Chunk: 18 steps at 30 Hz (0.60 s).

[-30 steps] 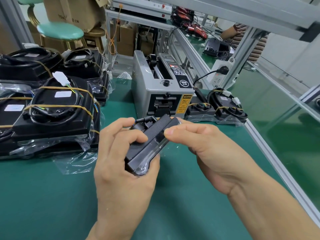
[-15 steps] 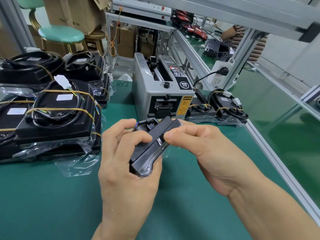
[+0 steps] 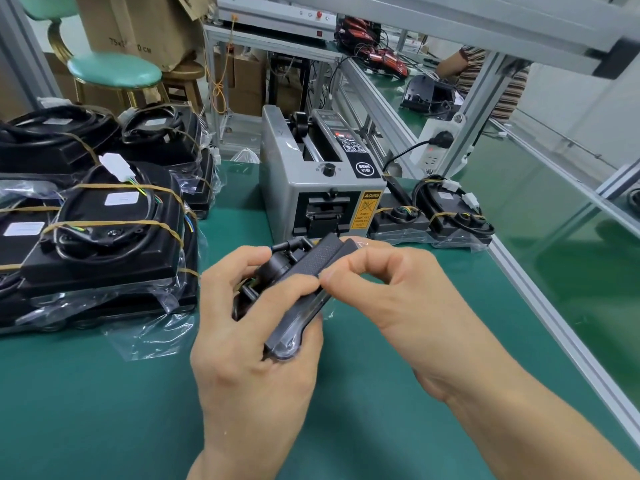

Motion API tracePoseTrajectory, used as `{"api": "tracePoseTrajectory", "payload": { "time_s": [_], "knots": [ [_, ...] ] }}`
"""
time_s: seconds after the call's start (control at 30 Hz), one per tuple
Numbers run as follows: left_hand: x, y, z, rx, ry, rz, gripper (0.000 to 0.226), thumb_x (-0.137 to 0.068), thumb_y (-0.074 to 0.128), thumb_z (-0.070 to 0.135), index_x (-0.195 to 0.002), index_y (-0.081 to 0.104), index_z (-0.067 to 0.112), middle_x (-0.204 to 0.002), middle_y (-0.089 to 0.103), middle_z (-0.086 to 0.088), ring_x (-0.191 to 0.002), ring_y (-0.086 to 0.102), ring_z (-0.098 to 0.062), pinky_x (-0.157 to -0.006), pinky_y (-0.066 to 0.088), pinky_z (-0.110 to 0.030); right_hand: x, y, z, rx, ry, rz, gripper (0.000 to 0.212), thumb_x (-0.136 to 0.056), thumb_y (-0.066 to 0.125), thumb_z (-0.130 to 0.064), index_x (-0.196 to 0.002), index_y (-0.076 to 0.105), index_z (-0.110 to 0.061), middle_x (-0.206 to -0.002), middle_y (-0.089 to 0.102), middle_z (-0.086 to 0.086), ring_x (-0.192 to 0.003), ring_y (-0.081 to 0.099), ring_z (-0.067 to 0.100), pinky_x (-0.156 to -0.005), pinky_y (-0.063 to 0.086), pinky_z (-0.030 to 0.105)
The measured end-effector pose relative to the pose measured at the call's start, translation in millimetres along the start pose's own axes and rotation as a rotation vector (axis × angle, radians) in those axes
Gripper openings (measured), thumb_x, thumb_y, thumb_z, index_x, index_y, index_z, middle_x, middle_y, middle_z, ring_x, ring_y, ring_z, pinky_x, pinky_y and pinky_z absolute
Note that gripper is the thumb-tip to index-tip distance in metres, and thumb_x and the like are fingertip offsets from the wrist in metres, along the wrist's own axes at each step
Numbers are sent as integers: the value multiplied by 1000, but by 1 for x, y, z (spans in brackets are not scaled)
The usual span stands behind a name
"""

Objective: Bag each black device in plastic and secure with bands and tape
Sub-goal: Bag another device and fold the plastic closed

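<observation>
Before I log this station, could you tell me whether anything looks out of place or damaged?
Nothing stands out. Both hands hold a black device over the green table; banded, bagged devices sit stacked at left beside the tape dispenser.

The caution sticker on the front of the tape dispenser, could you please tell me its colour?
Yellow with black print; the caution sticker shows best in the head view.

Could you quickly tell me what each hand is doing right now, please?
Left hand: closed around the bagged black device.
Right hand: fingertips pinched on the device's upper edge.
</observation>
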<state>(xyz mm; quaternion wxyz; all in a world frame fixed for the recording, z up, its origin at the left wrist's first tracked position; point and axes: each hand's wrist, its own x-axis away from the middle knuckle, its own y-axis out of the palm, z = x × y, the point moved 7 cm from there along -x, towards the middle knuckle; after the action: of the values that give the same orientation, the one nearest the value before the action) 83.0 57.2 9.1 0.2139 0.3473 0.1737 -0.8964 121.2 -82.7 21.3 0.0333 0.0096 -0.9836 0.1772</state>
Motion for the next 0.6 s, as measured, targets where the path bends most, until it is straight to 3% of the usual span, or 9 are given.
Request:
{"api": "tracePoseTrajectory", "payload": {
  "time_s": [0.1,0.2,0.33,0.4,0.53,0.6],
  "knots": [
    [2,0,3,3,20,12,33,-70,77,5,-99,66,18,-112,49,-8,-104,51,1,-89,40,-13,0,-5,3,45,-45,112,12,-73,72,-30,-74,64,-21,-95,70,-9,-99,61,-2,-80,42,13],
    [2,-2,0,3,6,17,30,-71,76,5,-97,68,17,-113,48,-10,-105,54,-5,-92,40,-17,-1,-7,8,-61,-64,148,16,-83,66,-20,-90,55,-29,-95,68,-13,-88,60,1,-79,44,23],
    [2,-4,-4,-3,-31,19,32,-69,76,4,-97,68,17,-115,48,-11,-104,58,-25,-91,46,-29,-2,-3,8,-83,-61,107,34,-72,63,-46,-103,54,-38,-105,61,-23,-101,55,-8,-89,42,21],
    [1,-5,-6,-3,-40,28,32,-68,76,3,-97,67,16,-115,49,-11,-102,59,-30,-88,49,-33,-2,1,4,-25,-77,97,42,-67,65,-54,-105,52,-41,-105,60,-25,-104,52,-11,-85,40,17],
    [1,-5,-6,14,-37,40,28,-67,79,4,-91,65,8,-113,50,-11,-99,59,-23,-86,45,-19,-5,8,3,55,-76,101,49,-61,69,-54,-103,49,-42,-106,55,-22,-101,50,-12,-80,40,14],
    [1,-4,-5,28,-38,45,29,-67,78,4,-92,63,10,-112,50,-11,-99,59,-20,-86,44,-16,-7,8,3,22,-94,109,39,-67,71,-44,-101,52,-37,-106,57,-14,-95,52,-6,-80,40,14]
  ]
}}
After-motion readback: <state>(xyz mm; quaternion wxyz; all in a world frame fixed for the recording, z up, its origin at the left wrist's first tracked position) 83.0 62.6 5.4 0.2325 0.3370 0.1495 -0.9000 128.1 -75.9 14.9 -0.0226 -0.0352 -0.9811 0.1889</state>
